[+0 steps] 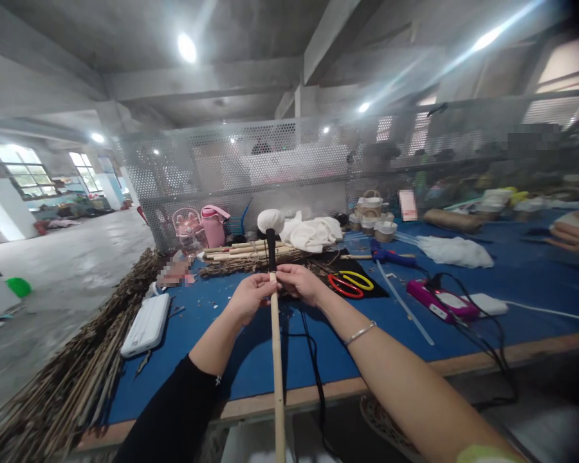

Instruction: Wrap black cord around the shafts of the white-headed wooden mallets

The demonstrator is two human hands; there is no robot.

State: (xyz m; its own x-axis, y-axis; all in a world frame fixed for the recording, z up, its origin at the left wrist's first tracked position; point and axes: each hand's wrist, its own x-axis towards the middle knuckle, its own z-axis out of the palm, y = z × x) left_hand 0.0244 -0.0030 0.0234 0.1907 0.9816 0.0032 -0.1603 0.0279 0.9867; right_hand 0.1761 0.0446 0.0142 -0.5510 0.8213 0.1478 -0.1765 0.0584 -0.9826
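Observation:
A pale wooden stick points away from me, rising from below the table edge. Its far end carries a black wrapped section and a rounded white head. My left hand is closed, thumb and fingers pinching the stick just below the black part. From the other side, my right hand pinches at the same spot, where the black wrapping meets bare wood. Whether a loose end of black strip is between its fingers is too small to tell. Behind the head lies a crumpled white cloth.
Red and yellow scissors and a blue glue gun lie right of my hands. A purple device with cables is further right. Left are a white power bank and dry twigs. Another person's hand shows far right.

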